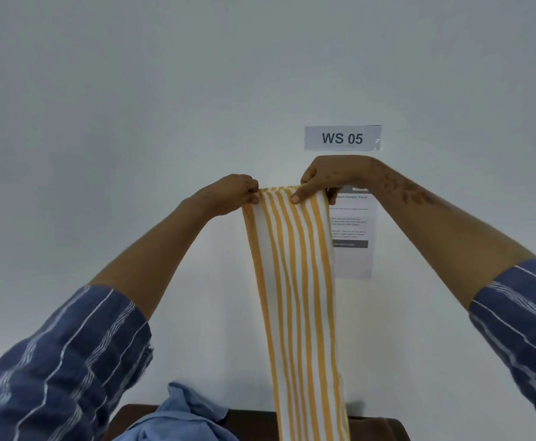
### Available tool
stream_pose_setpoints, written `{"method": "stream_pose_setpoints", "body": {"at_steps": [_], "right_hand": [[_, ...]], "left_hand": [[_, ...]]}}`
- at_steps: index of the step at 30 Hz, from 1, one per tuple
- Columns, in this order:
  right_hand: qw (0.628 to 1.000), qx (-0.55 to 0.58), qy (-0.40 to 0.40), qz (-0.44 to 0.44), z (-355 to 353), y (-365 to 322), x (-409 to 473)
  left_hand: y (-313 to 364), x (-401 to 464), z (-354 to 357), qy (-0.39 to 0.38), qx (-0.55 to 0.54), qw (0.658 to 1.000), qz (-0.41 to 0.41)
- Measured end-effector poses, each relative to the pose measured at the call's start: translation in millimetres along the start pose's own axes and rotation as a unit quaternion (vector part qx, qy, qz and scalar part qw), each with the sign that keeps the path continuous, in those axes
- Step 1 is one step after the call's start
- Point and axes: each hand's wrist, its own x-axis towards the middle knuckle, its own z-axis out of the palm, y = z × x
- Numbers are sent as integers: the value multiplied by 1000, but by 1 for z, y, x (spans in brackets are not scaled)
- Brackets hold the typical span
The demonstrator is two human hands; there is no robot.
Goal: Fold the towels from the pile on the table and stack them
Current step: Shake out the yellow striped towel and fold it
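Striped towel (295, 281) hanging lengthwise, vertical

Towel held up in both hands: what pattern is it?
White with orange-yellow lengthwise stripes, on the held towel; clearest in the head view.

Wall label (342, 138) reads "WS 05".
Taped to the wall. Paper sheet (354, 237) below it, part hidden by the striped towel (295, 281), heading ends "Double-Sided" (start cut off); body text and dark bar too small to read.
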Motion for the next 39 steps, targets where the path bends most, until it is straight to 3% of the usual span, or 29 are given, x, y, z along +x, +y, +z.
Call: {"method": "stream_pose_setpoints", "body": {"at_steps": [4, 6, 8, 11, 13, 15, 17, 25, 30, 33, 37, 39], "right_hand": [[997, -49, 52, 37, -2, 11, -6], [997, -16, 65, 32, -3, 17, -8], [995, 19, 93, 33, -2, 20, -12], [986, 122, 115, 12, 0, 21, -18], [988, 90, 119, 34, -2, 19, -21], [995, 12, 80, 64, -2, 19, -25], [996, 8, 41, 73, -1, 22, -27], [971, -201, 61, 111, 28, 10, -19], [987, -129, 91, 37, 64, 7, -5], [981, -127, 143, -17, 78, 11, 4], [972, -148, 180, -38, 87, 19, 6], [967, -147, 204, -35, 90, 22, 6]], "left_hand": [[1, -5, -1, 34, -63, 997, 40], [-1, -7, -2, 44, -81, 995, 41], [-2, -10, -1, 74, -186, 980, 11], [4, -14, 8, 156, -443, 883, -6], [9, -17, 16, 171, -525, 834, -12], [14, -19, 24, 150, -525, 838, -4], [15, -19, 30, 145, -522, 841, 6], [28, -14, 40, 154, -482, 862, 14], [44, -14, 52, 123, -471, 873, 41], [52, -21, 63, 150, -520, 840, 33], [61, -47, 95, 188, -562, 805, -41], [68, -63, 123, 169, -546, 814, -99]]}}
